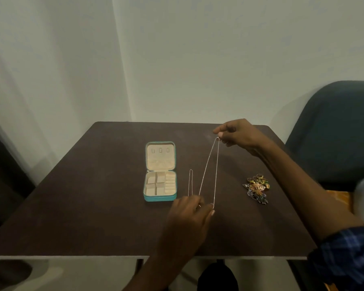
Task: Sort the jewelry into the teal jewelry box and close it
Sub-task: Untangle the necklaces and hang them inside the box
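Observation:
The teal jewelry box (160,198) lies open on the dark table, its cream lid flat behind several small compartments. A thin silver chain (207,171) is stretched in a long loop between my hands. My right hand (237,134) pinches its far end above the table's back edge. My left hand (190,211) holds its near end just right of the box's front corner. A second thin chain (190,181) lies folded on the table between the box and the stretched one. A pile of colourful earrings and rings (257,189) sits to the right.
The dark brown table (93,206) stands against a pale wall. A dark teal chair (340,127) is at the right, beside the table's edge. My right forearm crosses above the table near the jewelry pile.

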The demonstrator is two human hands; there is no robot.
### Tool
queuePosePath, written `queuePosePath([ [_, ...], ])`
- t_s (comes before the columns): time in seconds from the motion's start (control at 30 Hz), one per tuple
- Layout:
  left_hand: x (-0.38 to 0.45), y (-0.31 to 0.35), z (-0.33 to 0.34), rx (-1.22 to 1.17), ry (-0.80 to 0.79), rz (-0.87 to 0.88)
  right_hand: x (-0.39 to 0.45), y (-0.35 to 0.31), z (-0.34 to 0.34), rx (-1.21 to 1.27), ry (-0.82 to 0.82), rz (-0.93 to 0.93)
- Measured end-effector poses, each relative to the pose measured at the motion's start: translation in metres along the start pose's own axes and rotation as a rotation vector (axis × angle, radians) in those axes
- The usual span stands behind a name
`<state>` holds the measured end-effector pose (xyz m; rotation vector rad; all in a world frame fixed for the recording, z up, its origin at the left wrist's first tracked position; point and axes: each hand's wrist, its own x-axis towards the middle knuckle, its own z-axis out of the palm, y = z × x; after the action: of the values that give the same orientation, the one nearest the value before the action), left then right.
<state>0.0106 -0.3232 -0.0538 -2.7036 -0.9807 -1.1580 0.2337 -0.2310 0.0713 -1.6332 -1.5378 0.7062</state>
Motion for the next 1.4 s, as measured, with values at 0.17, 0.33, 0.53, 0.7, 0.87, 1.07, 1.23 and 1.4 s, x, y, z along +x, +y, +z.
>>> queuePosePath([
  [0.17,-0.010,0.001,0.009,0.042,-0.070,0.016,0.006,0.023,0.010,-0.078,-0.029,0.049],
  [0.33,-0.019,-0.001,0.020,-0.027,-0.175,-0.018,0.011,0.051,0.027,-0.201,0.010,0.054],
  [0.53,-0.027,0.004,0.029,-0.051,-0.275,-0.084,0.020,0.082,0.049,-0.362,-0.058,0.071],
  [0.7,-0.030,0.003,0.038,-0.054,-0.349,-0.066,0.028,0.093,0.067,-0.469,-0.112,0.023],
  [0.87,-0.037,0.000,0.051,-0.003,-0.363,-0.057,0.039,0.097,0.084,-0.506,-0.164,0.016],
  [1.07,-0.035,-0.003,0.049,0.038,-0.361,0.007,0.046,0.098,0.095,-0.509,-0.200,0.001],
  [1.23,-0.034,-0.002,0.051,0.074,-0.308,0.026,0.052,0.100,0.098,-0.530,-0.178,0.013],
  [1.4,-0.035,-0.001,0.055,0.046,-0.315,-0.032,0.057,0.106,0.101,-0.536,-0.110,0.043],
])
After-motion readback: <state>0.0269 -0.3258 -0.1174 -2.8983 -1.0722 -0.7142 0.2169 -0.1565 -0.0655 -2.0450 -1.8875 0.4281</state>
